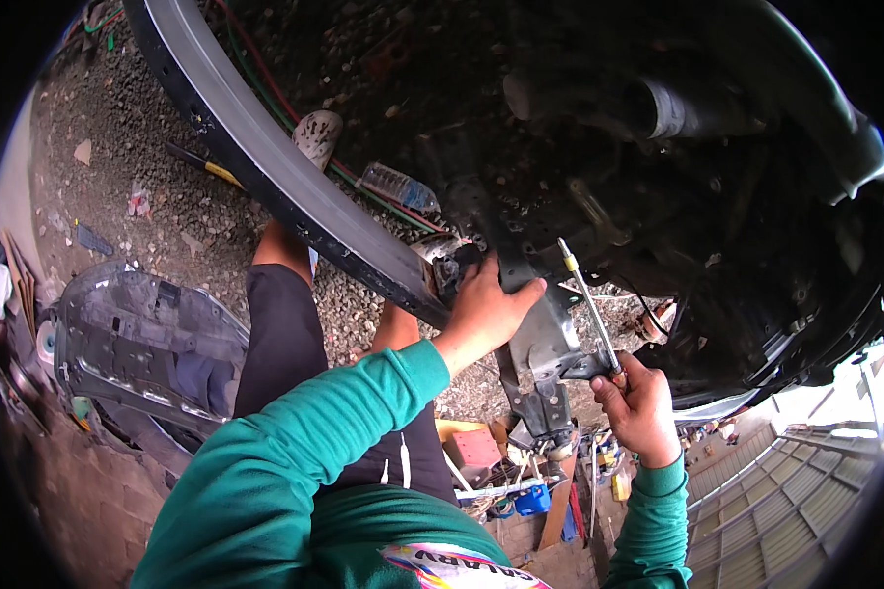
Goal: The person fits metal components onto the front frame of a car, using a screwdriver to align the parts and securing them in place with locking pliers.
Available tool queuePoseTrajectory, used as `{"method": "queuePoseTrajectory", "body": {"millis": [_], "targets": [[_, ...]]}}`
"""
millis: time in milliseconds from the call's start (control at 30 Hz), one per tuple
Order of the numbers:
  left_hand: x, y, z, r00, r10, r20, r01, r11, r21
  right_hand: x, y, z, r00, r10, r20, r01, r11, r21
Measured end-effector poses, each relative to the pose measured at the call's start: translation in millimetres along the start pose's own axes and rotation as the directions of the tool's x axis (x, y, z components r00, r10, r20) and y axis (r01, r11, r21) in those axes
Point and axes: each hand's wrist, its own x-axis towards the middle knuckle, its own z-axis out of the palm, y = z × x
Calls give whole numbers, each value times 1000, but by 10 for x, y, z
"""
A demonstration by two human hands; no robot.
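Observation:
My left hand [484,309] grips the dark bracket area [454,277] where the curved grey bumper beam [334,211] meets the vehicle's frame member [542,353]; its fingertips are partly hidden there. My right hand [638,412] is closed round the lower end of a long, slim metal tool [591,304], held upright beside the frame member, with a yellow band near its top. A dark, shadowed vehicle underside [737,245] fills the upper right, with a pipe [678,108] in it.
A plastic bottle [398,187], green and red hoses [255,69] and a yellow-handled tool [221,172] lie on gravel. A dark panel [138,344] is at left. My legs [280,324] are below the beam. A pink box [473,450] and blue container [532,499] sit among clutter.

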Motion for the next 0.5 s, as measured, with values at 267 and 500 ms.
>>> {"method": "queuePoseTrajectory", "body": {"millis": [267, 500], "targets": [[-65, 48, -23, 998, -53, -34, 50, 995, -88, 20, 98, 87, 999, 36, -11, -35, 996, 83], [-61, -92, 41, 997, -74, -19, 71, 988, -138, -5, 177, 142, 999, 41, -14, -40, 999, 36]]}}
